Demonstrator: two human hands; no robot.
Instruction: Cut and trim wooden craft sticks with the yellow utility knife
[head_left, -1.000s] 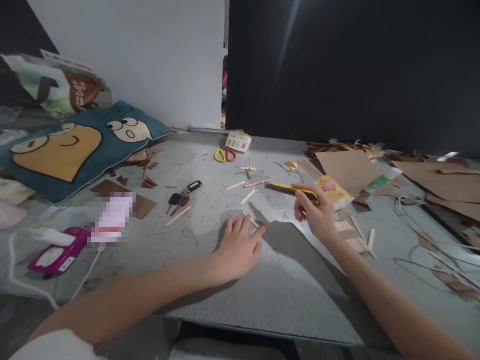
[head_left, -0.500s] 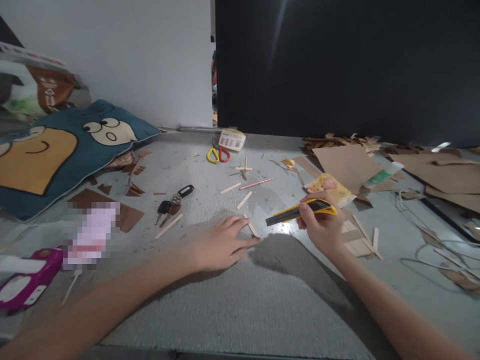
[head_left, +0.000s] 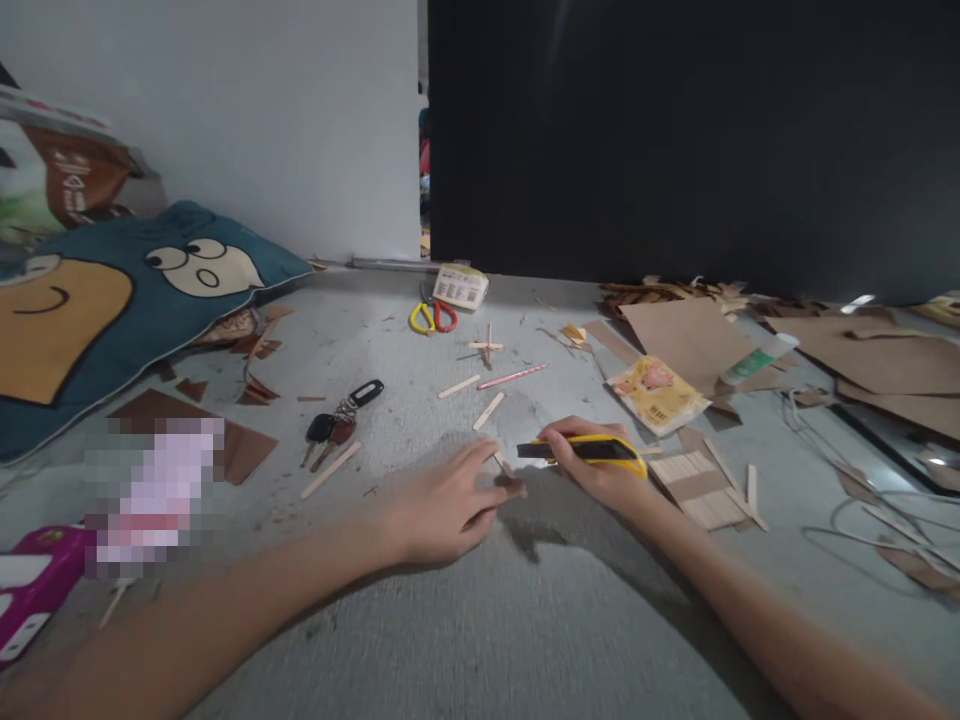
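Note:
My left hand point(head_left: 446, 505) rests on the grey table, its thumb and forefinger at the two ends of a short wooden craft stick point(head_left: 502, 462), holding it down. In my right hand point(head_left: 604, 485) is a yellow and black utility knife point(head_left: 600, 450), its dark front end pointing left, close to that stick. Just beyond lie a cut piece of craft stick point(head_left: 488, 411), another stick piece point(head_left: 459, 386) and a red-and-white striped pencil point(head_left: 514, 377). Farther back, a small cross of sticks point(head_left: 487, 345) stands on the table.
Keys point(head_left: 341, 420) and a longer stick point(head_left: 331, 470) lie left of my hand. Scissors point(head_left: 433, 317) are at the back. To the right are a bundle of craft sticks point(head_left: 696, 488), a yellow packet point(head_left: 658, 393), cardboard point(head_left: 679, 335) and cables point(head_left: 847, 540). A cushion point(head_left: 150, 310) sits left.
My right hand has brought the utility knife lower and to the left, nearer the stick under my left hand. My left hand stays on the stick. The view has shifted slightly.

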